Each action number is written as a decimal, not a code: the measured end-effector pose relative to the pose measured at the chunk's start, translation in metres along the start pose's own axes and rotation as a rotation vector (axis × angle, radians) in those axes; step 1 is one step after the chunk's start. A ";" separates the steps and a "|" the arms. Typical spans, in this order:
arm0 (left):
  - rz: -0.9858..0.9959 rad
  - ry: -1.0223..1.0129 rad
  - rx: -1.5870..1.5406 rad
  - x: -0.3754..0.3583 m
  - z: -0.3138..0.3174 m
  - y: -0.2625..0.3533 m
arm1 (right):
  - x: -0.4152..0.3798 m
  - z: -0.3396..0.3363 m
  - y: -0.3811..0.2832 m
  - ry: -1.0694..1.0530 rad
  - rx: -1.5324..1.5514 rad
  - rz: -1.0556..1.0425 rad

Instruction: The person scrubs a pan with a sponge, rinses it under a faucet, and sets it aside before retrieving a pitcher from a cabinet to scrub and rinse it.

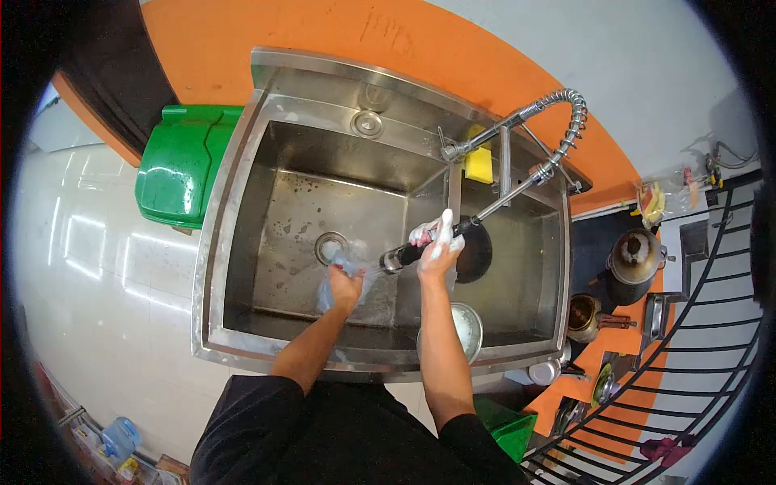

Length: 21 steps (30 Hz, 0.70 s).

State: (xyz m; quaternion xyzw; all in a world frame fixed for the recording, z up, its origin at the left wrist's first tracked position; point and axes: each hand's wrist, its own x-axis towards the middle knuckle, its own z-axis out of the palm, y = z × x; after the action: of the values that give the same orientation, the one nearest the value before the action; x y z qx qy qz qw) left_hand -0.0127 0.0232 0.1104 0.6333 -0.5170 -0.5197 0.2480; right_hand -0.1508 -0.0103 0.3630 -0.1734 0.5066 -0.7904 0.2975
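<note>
My right hand [440, 246], covered in white suds, is closed round the black handle of the spray faucet [402, 257] above the divider of the steel sink [323, 206]. Water sprays from its nozzle toward the left. In that spray, over the left basin near the drain [331, 247], my left hand [346, 286] grips a pale, translucent thing [326, 293] that I cannot make out clearly. A pinkish, sudsy item shows beside my right hand's fingers. Under my right forearm a bowl [466, 330] with whitish contents sits at the front of the divider.
The right basin [517, 259] holds cloudy water and a dark round object [474, 253]. A yellow sponge [478, 165] lies behind it. Green bins [182, 166] stand left and below right. Pots [634, 257] and a black railing [695, 327] are on the right.
</note>
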 end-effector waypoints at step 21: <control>0.205 -0.277 0.145 0.005 -0.050 0.013 | -0.011 -0.003 -0.017 0.028 -0.122 -0.069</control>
State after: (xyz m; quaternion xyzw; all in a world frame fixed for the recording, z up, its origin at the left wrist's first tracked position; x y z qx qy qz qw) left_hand 0.0269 0.0033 0.1367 0.5159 -0.6442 -0.5353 0.1798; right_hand -0.1489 0.0043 0.3777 -0.1976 0.5515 -0.7703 0.2517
